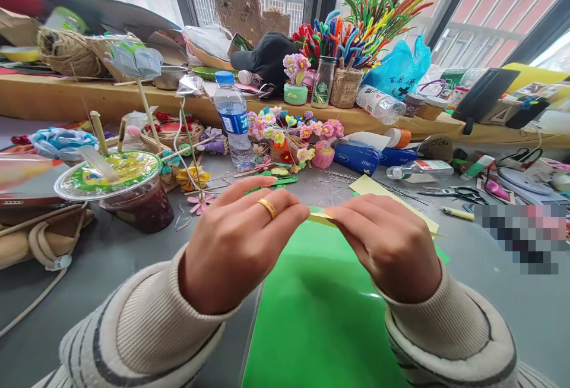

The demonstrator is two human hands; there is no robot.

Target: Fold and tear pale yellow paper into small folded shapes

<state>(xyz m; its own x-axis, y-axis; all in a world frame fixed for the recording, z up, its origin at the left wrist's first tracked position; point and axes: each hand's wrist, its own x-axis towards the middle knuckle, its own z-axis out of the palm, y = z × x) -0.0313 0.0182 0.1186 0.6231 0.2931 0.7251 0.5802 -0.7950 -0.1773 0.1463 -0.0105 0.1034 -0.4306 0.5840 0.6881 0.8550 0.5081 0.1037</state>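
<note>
A narrow piece of yellow paper point(321, 217) stretches between my hands, pinched from both sides. My left hand point(240, 245), with a gold ring on it, has thumb and fingers closed on the paper's left end. On the other end, the fingers of my right hand point(392, 242) are pressed together. Most of the paper is covered by the fingers. Below both hands lies a glossy green sheet point(316, 328). A pale yellow sheet point(374, 189) shows behind my right hand, partly covered by it.
On the left stands a tilted plastic drink cup point(138, 204). A water bottle point(232, 120) is upright at the back beside small crocheted flowers point(289, 129). Scissors point(463, 194) and a yellow-handled cutter point(456, 214) lie at right. A cluttered wooden ledge point(191, 98) runs behind.
</note>
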